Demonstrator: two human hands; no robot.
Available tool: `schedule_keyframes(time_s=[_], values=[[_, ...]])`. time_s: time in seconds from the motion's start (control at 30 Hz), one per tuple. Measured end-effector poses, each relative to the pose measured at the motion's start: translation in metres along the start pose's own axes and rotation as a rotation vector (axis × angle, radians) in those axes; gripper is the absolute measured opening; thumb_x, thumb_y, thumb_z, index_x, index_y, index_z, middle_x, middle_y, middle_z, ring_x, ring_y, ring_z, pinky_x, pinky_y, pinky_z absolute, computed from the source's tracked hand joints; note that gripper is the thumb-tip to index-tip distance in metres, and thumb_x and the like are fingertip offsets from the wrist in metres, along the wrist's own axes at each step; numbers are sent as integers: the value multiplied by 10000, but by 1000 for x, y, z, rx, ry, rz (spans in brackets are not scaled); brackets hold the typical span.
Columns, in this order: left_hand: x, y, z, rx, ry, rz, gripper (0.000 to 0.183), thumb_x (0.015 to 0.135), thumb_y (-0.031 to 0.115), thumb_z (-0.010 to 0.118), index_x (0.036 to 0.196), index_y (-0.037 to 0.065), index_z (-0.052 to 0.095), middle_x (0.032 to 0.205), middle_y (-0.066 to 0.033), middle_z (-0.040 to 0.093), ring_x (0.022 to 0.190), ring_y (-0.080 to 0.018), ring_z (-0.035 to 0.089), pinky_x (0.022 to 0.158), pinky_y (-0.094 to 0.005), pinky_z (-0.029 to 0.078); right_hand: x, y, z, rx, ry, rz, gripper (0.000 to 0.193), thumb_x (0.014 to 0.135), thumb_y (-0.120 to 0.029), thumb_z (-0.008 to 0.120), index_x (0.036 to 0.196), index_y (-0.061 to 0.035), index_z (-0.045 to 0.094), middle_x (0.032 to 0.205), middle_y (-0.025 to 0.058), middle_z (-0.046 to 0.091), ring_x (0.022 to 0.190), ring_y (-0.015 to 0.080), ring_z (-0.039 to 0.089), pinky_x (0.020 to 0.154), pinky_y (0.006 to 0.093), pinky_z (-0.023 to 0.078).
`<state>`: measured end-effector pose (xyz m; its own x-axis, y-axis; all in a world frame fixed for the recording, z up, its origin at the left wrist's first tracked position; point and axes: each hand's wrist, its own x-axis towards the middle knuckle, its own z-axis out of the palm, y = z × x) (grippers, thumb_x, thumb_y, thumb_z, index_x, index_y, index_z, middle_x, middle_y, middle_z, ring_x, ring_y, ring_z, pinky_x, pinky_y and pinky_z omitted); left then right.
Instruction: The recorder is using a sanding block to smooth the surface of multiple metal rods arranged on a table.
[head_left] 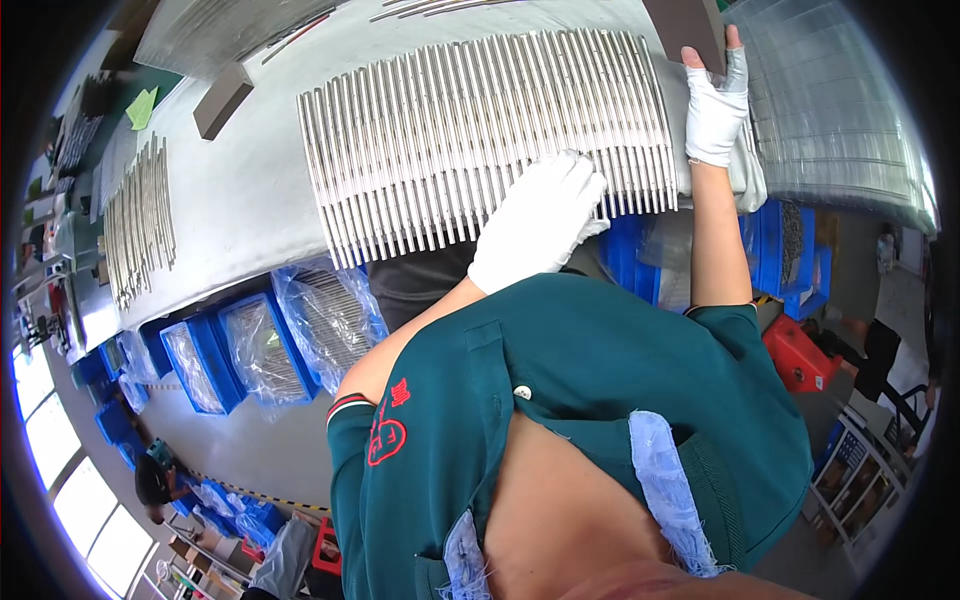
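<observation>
A long row of slim metal rods (450, 130) lies side by side on the pale table covering, their near ends reaching its front edge. My left hand (540, 215), in a white glove, rests over the near part of the row, right of its middle. Its fingers are curled down and pressed together among the rods; whatever they pinch is hidden. At the far right, my right hand (718, 115) grips a dark grey-brown rectangular block (685, 30) by its near end. That hand's glove leaves some fingertips bare. The block's far end runs out of view.
A similar block (222, 102) and a smaller batch of rods (140, 220) lie on the left of the table (250, 200). Blue bins (205, 365) with plastic liners line the table's front below. Clear plastic sheeting (840, 110) covers the right side.
</observation>
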<state>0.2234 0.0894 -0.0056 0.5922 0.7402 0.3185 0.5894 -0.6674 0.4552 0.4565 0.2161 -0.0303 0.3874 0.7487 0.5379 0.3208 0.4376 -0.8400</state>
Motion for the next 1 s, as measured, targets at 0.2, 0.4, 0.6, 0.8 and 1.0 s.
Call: schedule_keyframes(time_s=[0.2,0.4,0.6,0.8,1.0], values=[[-6,-1,9,32,102,19,481,728,228,694,1129,20,532,1114,-112,543,1125,-283,509,995,-381,405,0,2,-1,-4,-25,4,639,814,-77,728,1381,-107,435,1248,89,561,1083,162,558,952,277,434],[-4,-2,7,56,77,24,461,745,231,689,1126,24,535,1092,-105,543,1089,-275,518,971,-376,414,0,5,0,-4,-18,-17,638,812,-70,729,1378,-104,437,1256,86,557,1088,162,556,955,277,432],[-4,0,-2,95,36,37,444,763,277,672,1106,26,542,1060,-109,549,1024,-277,528,924,-383,419,1,-3,2,-20,-45,-18,627,831,-100,714,1386,-90,422,1290,89,528,1136,165,527,966,280,425],[-12,-6,-40,179,10,-103,415,761,272,677,1071,23,559,1003,-106,574,996,-287,535,915,-402,415,-11,-20,18,277,-170,247,620,865,-159,682,1407,-87,389,1313,93,506,1178,178,496,988,289,408],[-68,-53,-70,292,457,-337,345,818,203,699,1139,88,641,1122,-119,640,1105,-307,562,985,-404,395,-12,-25,19,198,-320,269,626,873,-180,673,1415,-86,375,1313,98,500,1188,186,485,1019,294,377]])
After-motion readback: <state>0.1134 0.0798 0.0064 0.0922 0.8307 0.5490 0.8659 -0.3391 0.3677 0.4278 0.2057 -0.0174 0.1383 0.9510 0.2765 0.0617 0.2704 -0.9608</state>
